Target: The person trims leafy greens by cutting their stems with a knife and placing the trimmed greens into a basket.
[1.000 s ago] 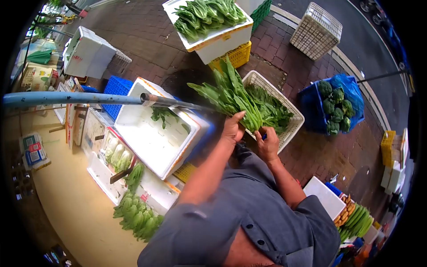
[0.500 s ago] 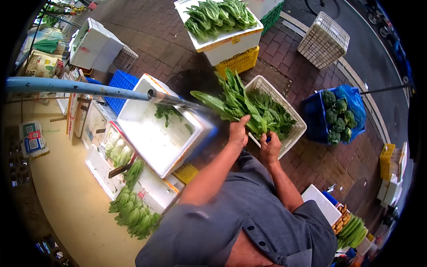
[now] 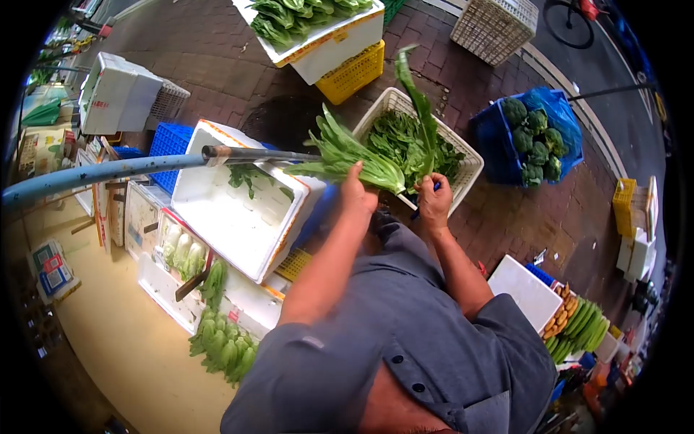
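My left hand is closed around the base of a bunch of long-leaf lettuce, its leaves pointing up and left. Beside it, my right hand pinches the lower end of a single long lettuce leaf that stands upright. A slim blue tool also sticks out of the right fist; its working end is hidden. Both hands are at the near edge of a cream plastic basket. Loose green leaves lie inside that basket, below the leaf.
A blue pole juts in from the left over a white foam box. Farther off, a foam box of greens sits on a yellow crate. A blue crate of broccoli stands right; cucumbers lie lower right.
The lettuce bunch has swung left with my left hand, away from my right hand. One leaf now stands apart in my right hand, and the blue tool shows. The whole view has shifted.
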{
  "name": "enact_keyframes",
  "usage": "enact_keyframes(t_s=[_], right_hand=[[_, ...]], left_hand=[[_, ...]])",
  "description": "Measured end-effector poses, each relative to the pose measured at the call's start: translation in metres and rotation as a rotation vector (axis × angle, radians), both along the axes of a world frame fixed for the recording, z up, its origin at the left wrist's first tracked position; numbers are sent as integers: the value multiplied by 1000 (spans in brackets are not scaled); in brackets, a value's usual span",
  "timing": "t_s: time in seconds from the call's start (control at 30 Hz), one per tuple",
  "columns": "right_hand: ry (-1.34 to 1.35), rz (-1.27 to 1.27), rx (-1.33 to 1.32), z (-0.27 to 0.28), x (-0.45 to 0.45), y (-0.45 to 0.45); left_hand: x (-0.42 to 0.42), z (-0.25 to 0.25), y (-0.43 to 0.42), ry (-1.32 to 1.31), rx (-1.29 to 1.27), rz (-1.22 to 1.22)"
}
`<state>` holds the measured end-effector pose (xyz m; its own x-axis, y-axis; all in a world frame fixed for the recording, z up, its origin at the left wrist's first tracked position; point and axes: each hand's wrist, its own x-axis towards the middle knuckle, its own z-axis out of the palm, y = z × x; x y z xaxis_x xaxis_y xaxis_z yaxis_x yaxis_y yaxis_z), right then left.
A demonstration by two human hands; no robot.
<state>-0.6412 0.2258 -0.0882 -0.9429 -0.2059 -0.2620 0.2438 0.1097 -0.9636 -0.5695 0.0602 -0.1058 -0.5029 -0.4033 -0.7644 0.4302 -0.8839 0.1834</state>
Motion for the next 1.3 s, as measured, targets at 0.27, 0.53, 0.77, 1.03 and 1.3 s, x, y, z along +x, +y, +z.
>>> enact_keyframes(t_s=[0.27, 0.53, 0.77, 1.03, 1.3], right_hand=[[-194, 168, 40, 49, 4, -2], [-127, 282, 146, 29, -1, -11], [-389, 68, -75, 20, 6, -19], [-422, 41, 2, 14, -5, 10], [474, 606, 267, 76, 5, 21]], left_hand=[[2, 15, -6, 217, -60, -100], [2, 22, -3, 246, -150, -162], [-5, 26, -1, 139, -225, -124], [-10, 39, -5, 124, -40, -68], [-25, 63, -6, 40, 109, -144]])
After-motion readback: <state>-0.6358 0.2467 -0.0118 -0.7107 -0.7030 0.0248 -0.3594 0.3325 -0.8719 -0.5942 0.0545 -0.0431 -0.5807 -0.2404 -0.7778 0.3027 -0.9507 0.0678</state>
